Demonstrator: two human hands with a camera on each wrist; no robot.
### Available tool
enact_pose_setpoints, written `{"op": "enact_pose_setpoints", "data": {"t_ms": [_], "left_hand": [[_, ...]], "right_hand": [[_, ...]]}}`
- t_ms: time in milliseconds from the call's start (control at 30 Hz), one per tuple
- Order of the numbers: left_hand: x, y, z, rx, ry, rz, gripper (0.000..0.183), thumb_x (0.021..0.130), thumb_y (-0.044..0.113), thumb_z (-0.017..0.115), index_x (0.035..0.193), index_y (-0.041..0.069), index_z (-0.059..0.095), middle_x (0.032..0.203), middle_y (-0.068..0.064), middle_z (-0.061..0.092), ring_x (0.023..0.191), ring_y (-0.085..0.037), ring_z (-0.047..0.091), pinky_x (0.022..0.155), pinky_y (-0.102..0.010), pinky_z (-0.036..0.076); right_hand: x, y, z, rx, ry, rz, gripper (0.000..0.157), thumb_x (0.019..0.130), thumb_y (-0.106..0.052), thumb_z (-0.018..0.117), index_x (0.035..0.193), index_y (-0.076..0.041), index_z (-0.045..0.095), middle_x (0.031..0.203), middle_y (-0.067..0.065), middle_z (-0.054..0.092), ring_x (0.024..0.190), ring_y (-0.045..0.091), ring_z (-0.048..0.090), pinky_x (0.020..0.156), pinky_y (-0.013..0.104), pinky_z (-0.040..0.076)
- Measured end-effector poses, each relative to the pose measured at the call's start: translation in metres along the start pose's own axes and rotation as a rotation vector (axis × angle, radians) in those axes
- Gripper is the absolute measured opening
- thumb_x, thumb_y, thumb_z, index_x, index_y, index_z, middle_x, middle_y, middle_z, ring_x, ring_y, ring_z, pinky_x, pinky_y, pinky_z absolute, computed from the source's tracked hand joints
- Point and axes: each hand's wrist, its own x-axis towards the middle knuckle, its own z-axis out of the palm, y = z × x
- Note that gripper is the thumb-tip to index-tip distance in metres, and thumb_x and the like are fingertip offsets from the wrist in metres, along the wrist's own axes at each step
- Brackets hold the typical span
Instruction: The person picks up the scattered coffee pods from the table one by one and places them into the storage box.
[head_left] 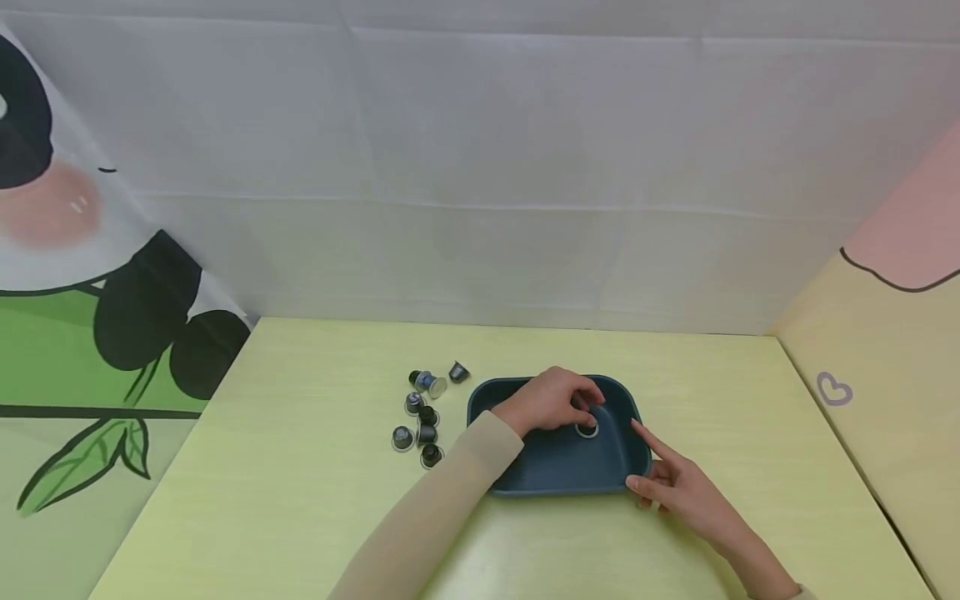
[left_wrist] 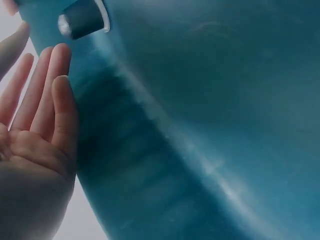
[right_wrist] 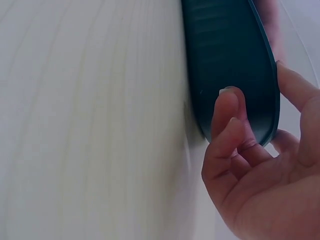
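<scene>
My left hand [head_left: 557, 398] reaches down into a dark blue-green rectangular tray [head_left: 555, 482]. Below its fingertips, a dark coffee capsule [head_left: 589, 430] with a pale rim lies in the tray's right part. In the left wrist view, a gap shows between the capsule [left_wrist: 85, 20] and the nearly straight fingers [left_wrist: 62, 110]. At the tray's right end, my right hand [head_left: 686, 493] holds the front corner, its index finger on the rim. Seen from the right wrist, the thumb [right_wrist: 227, 112] lies against the tray's outer wall [right_wrist: 230, 60], with other fingers bent beneath it.
Several more coffee capsules [head_left: 427, 434], dark and silvery, lie in a loose group on the pale yellow table [head_left: 300, 483], left of the tray. One capsule [head_left: 459, 372] sits near the tray's back left corner. A whitish cloth wall [head_left: 480, 183] rises behind the table.
</scene>
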Motion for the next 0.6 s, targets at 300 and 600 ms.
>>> {"op": "enact_pose_setpoints", "data": {"t_ms": [300, 600], "left_hand": [[-0.006, 0.007, -0.011, -0.061, 0.019, 0.106, 0.039, 0.091, 0.023, 0.075, 0.128, 0.014, 0.067, 0.121, 0.005, 0.068, 0.101, 0.002, 0.062, 0.085, -0.018, 0.050], [-0.021, 0.029, -0.034, -0.172, 0.097, 0.218, 0.043, 0.091, 0.027, 0.075, 0.132, 0.018, 0.065, 0.123, 0.002, 0.069, 0.110, 0.003, 0.059, 0.097, -0.022, 0.046]], "right_hand": [[0.001, -0.003, -0.002, -0.010, -0.008, 0.006, 0.078, 0.097, -0.022, 0.067, 0.160, -0.023, 0.021, 0.075, 0.014, 0.063, 0.067, 0.029, 0.061, 0.055, 0.031, 0.048], [0.000, -0.004, -0.002, -0.015, -0.010, 0.017, 0.079, 0.097, -0.022, 0.068, 0.160, -0.023, 0.022, 0.073, 0.013, 0.062, 0.065, 0.026, 0.059, 0.055, 0.030, 0.047]]}}
